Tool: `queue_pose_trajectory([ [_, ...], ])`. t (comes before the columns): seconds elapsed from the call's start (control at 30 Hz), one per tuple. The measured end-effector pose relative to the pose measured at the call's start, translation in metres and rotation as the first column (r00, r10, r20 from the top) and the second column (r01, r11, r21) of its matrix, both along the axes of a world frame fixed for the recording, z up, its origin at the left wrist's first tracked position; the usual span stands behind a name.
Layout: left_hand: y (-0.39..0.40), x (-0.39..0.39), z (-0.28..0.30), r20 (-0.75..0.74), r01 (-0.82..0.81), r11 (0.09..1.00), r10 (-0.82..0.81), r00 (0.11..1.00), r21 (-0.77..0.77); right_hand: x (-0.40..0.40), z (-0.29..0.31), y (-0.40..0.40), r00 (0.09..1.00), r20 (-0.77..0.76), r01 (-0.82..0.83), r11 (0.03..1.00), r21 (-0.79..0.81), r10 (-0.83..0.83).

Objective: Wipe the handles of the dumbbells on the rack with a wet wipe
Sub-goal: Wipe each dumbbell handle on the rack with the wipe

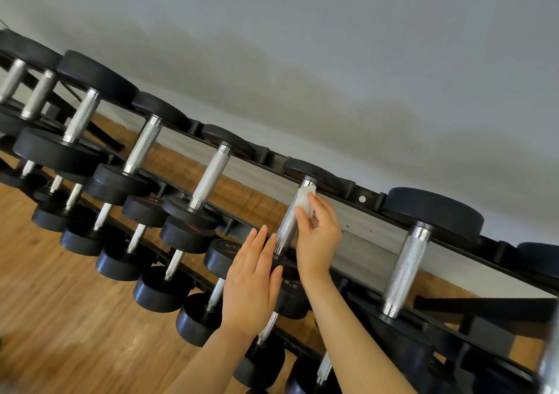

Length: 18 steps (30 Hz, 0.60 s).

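- Currently a folded white wet wipe (pixel 306 200) is pinched by the right hand (pixel 317 236) and pressed against the upper part of a metal handle (pixel 287 224) on the top row of the rack (pixel 363 197)
- The near black end of that dumbbell (pixel 286 268) is touched by the left hand (pixel 251 284), fingers straight and close together, nothing gripped
- The wiping step is judged to be under way on this handle, near its far end
- A stroke down the knurled length, with the wipe wrapped around the bar, seems to be called for next
- The handle to the right (pixel 405 268) and those lower down are judged to be left for later
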<state>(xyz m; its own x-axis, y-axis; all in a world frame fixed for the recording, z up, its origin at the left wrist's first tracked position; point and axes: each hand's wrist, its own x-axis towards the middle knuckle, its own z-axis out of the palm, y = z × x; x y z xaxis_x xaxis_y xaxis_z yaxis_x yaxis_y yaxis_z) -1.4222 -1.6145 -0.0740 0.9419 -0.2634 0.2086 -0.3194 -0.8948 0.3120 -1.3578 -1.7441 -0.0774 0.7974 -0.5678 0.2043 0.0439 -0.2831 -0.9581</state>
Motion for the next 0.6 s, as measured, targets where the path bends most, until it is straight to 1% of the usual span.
queue_pose_trajectory([
  [0.1, 0.0, -0.001, 0.0, -0.01, -0.013, 1.0, 0.013, 1.0, 0.007, 0.001, 0.002, -0.002, 1.0, -0.008, -0.002, 1.0, 0.005, 0.002],
  [0.23, 0.0, 0.0, -0.002, -0.041, -0.016, 1.0, 0.014, 0.999, -0.026, -0.014, -0.006, 0.004, 1.0, -0.024, -0.019, 0.999, 0.026, 0.02],
  [0.47, 0.002, 0.0, -0.001, -0.053, -0.015, 1.0, 0.014, 0.999, -0.02, 0.005, 0.003, -0.003, 1.0, -0.015, -0.004, 1.0, 0.02, 0.004],
  [0.6, 0.002, 0.0, -0.002, -0.055, -0.016, 0.999, 0.014, 0.998, -0.03, -0.008, -0.005, -0.001, 1.0, -0.008, -0.024, 1.0, -0.001, 0.024],
])
